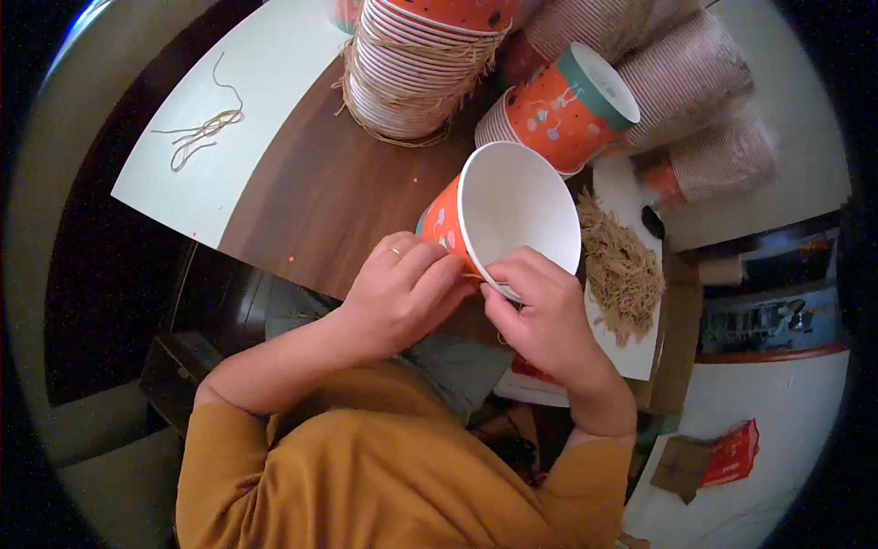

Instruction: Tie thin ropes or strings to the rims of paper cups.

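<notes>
A large orange paper bucket [523,203] with a white inside is tilted, its mouth facing up and toward me. My left hand [402,291], a ring on one finger, is closed against the bucket's outer wall just below the rim; its fingertips are partly hidden. My right hand [546,316] grips the near rim, thumb outside and fingers reaching over the edge. A thin strand seems to show between the two hands, too small to make out well. To the right of the bucket lies a heap of tan twine pieces [622,270].
Behind stands a tall stack of nested buckets [416,78] with twine strands around it. An upturned orange bucket with a green band [572,108] sits beside wrapped stacks [686,78]. Loose twine [206,128] lies on the white board at left. The brown tabletop [320,201] has a curved edge.
</notes>
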A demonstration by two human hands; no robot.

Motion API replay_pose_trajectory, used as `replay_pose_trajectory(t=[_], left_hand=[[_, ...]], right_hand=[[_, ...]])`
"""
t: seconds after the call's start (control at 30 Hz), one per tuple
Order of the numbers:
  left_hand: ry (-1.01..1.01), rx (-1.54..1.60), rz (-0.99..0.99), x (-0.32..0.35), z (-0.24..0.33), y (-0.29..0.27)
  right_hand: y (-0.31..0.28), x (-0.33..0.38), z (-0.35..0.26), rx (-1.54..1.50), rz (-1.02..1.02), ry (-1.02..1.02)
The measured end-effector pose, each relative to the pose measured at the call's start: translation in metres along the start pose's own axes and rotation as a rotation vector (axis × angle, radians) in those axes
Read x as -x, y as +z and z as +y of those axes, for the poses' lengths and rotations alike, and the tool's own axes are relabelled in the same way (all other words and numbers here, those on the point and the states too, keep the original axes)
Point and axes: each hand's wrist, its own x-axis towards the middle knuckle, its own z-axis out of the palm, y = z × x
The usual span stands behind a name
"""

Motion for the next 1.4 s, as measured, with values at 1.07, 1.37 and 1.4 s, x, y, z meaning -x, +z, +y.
replay_pose_trajectory(t=[1.07,1.37,1.4], left_hand=[[0.119,0.442,-0.281,-0.024,-0.011,-0.004],[0.409,0.227,-0.197,-0.023,-0.024,-0.005],[0.408,0.228,-0.199,-0.023,-0.024,-0.006]], right_hand=[[0.077,0.047,-0.019,-0.103,0.646,-0.022],[0.007,0.033,-0.009,0.150,0.480,-0.138],[-0.003,0.026,-0.007,0.148,0.456,-0.081]])
